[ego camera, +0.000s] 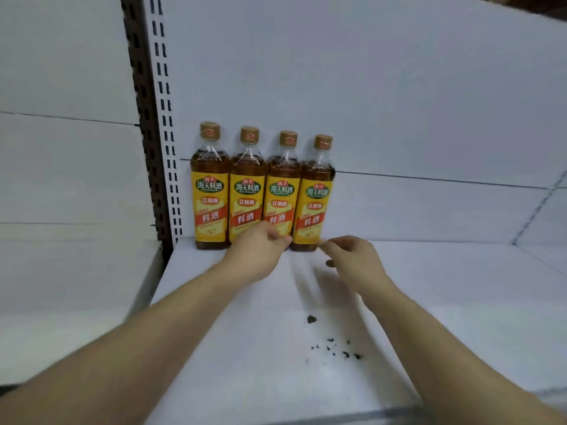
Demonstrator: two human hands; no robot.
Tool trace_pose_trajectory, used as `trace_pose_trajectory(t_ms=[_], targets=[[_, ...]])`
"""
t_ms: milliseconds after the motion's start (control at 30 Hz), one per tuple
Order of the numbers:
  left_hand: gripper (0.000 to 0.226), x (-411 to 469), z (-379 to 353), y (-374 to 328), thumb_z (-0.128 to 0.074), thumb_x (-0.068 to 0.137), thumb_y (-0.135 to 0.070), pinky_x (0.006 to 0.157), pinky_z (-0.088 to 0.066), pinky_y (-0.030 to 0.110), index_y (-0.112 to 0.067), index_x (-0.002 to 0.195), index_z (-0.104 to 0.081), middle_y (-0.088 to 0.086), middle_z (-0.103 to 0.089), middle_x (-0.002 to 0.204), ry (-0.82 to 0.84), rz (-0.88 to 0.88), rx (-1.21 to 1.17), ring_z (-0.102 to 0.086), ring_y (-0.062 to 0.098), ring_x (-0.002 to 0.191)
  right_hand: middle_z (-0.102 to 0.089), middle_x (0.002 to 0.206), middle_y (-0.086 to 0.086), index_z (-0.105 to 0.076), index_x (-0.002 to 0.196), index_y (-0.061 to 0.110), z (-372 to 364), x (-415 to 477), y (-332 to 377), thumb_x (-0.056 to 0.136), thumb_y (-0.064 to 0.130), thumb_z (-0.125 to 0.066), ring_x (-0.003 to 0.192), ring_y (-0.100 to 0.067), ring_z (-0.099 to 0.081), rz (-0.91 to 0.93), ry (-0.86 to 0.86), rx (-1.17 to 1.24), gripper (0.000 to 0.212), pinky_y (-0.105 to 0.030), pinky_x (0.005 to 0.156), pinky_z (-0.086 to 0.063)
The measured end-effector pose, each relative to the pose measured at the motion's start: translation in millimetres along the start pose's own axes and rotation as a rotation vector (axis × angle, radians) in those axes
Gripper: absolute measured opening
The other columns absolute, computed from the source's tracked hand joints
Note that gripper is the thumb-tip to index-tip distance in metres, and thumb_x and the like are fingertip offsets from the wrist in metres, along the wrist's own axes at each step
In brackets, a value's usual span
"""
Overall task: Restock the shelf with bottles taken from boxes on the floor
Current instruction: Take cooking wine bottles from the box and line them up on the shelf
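Several bottles of amber cooking wine with yellow labels and tan caps stand upright in a row at the back left of the white shelf (429, 302). The leftmost bottle (210, 191) is next to the shelf upright, and the rightmost bottle (314, 197) ends the row. My left hand (257, 253) hovers just in front of the bases of the middle bottles, fingers loosely curled and holding nothing. My right hand (352, 259) is low in front and to the right of the rightmost bottle, fingers apart and empty. Both hands look blurred. No box is in view.
A slotted metal upright (165, 148) bounds the shelf on the left, and a white back panel (399, 102) stands behind the bottles. Dark crumbs (331, 345) lie on the shelf near its front. To the left is a neighbouring shelf bay (61, 271).
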State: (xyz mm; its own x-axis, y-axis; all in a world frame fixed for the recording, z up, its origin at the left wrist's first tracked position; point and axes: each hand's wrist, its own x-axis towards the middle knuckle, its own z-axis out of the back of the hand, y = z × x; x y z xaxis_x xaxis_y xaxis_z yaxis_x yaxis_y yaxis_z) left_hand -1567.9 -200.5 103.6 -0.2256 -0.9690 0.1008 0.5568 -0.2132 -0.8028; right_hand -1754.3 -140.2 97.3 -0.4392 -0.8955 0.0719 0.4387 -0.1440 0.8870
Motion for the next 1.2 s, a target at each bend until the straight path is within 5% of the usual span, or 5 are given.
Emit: trace_pose_trajectory(t_ms=[300,733,933,1200], targets=[[0.019,-43,-23,-54,-0.06,0.099,-0.047,0.083,-0.057,0.041,-0.029,0.105,-0.062,-0.009,-0.064,0.108,0.043,-0.086,-0.143,-0.064,0.018,0.1,-0.076,0.098,0.006,-0.073,0.097,0.021,60,-58,-3,0.092,0.046,-0.07,0.091,-0.012,-0.074,-0.011,-0.051,0.134,0.026,-0.033,0.077,-0.054],[0.023,-175,-156,-160,-0.063,0.096,-0.047,0.088,-0.057,0.042,-0.025,0.103,-0.064,-0.007,-0.069,0.104,0.144,-0.144,-0.347,-0.067,0.016,0.098,-0.077,0.098,0.007,-0.074,0.095,0.021,242,-163,-72,0.094,0.043,-0.07,0.09,-0.011,-0.073,-0.052,-0.205,0.136,0.023,-0.034,0.083,-0.055],[0.019,-258,-241,-206,-0.068,0.093,-0.044,0.08,-0.056,0.039,-0.025,0.096,-0.065,-0.006,-0.069,0.098,0.183,-0.138,-0.447,-0.069,0.018,0.094,-0.077,0.099,0.003,-0.074,0.096,0.015,338,-231,-127,0.095,0.04,-0.07,0.088,-0.011,-0.071,-0.108,-0.256,0.135,0.025,-0.029,0.063,-0.05],[0.013,-327,-332,-262,-0.07,0.094,-0.032,0.067,-0.049,0.033,-0.023,0.088,-0.063,-0.001,-0.068,0.083,0.299,-0.191,-0.48,-0.065,0.018,0.077,-0.076,0.099,0.002,-0.074,0.094,0.021,436,-304,-174,0.096,0.04,-0.069,0.093,-0.014,-0.071,-0.145,-0.359,0.125,0.019,-0.034,0.08,-0.056]])
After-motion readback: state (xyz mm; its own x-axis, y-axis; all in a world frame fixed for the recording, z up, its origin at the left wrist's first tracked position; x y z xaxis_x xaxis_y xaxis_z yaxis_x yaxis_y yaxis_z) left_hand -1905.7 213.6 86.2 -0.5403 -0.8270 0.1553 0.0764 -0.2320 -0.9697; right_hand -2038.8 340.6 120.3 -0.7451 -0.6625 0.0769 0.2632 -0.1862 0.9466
